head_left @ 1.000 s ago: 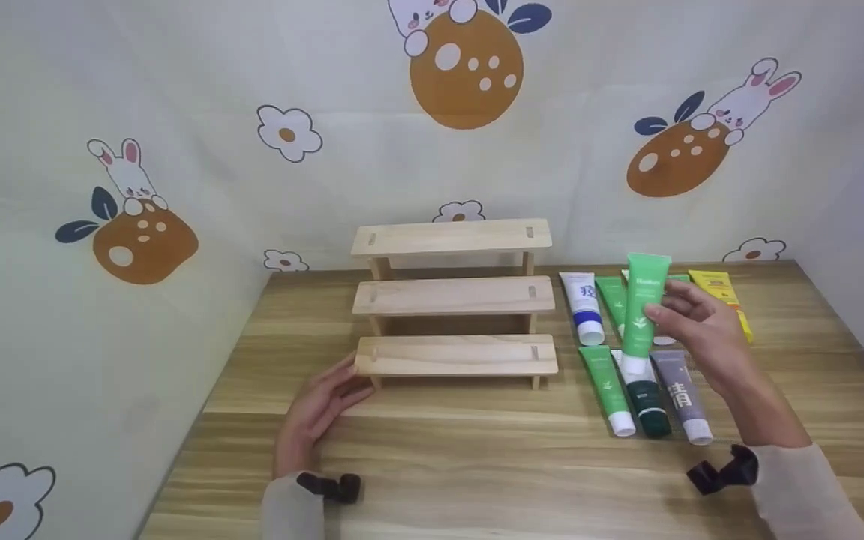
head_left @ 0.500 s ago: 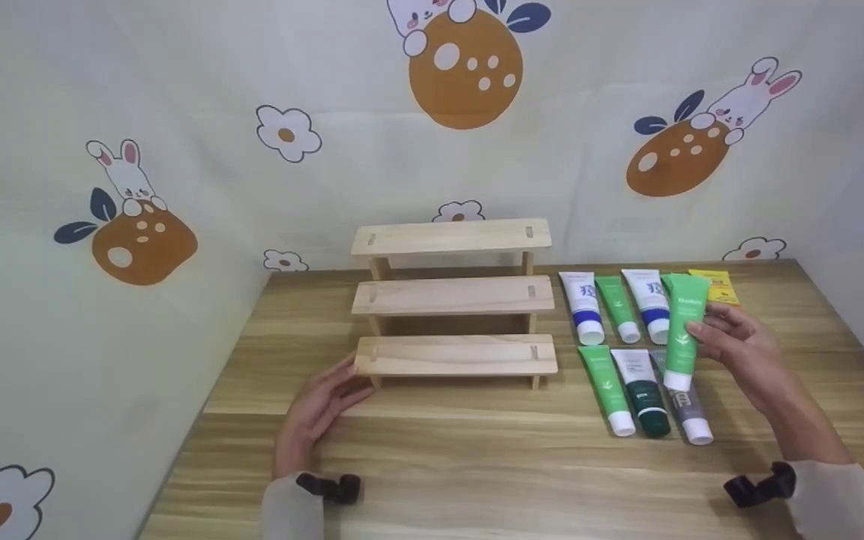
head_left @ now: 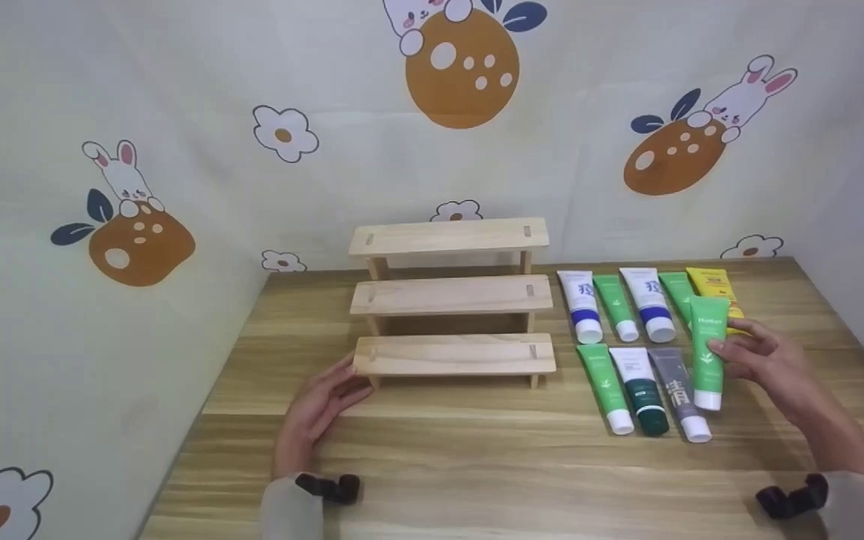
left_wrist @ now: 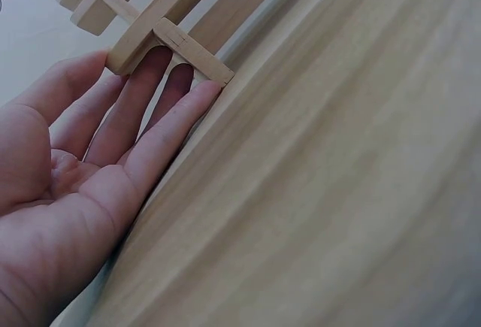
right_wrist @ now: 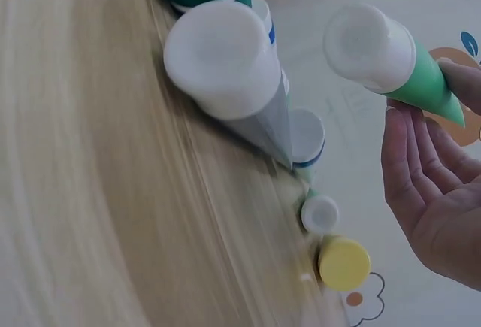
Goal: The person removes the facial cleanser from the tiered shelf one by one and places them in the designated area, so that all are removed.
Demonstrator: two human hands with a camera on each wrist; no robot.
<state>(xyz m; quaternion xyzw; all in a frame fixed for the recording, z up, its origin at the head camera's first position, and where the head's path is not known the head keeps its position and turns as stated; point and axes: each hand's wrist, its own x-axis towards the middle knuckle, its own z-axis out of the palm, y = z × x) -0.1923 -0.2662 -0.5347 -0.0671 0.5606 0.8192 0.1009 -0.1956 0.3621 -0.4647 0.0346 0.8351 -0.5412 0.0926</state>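
Observation:
In the head view my right hand (head_left: 773, 367) pinches a green squeeze tube (head_left: 708, 349) between thumb and fingers. The tube is held above the table with its white cap (right_wrist: 368, 47) downward, just right of a grey tube (head_left: 678, 390). My left hand (head_left: 327, 401) holds the left end of the lowest step of a three-tier wooden display stand (head_left: 454, 354). In the left wrist view its thumb touches the board's corner, while the other fingers reach under the board and round the leg (left_wrist: 194, 50).
Beside the grey tube lie a white-and-dark-green tube (head_left: 640, 390) and a green tube (head_left: 606, 386). Behind them is a row with white-and-blue tubes (head_left: 580, 304), green tubes (head_left: 616, 304) and a yellow tube (head_left: 713, 283). A printed cloth (head_left: 357, 150) hangs behind the wooden table (head_left: 432, 465).
My right hand has carried the green tube to the right and lower, from over the white-and-dark-green tube past the grey one. The left hand stays at the stand.

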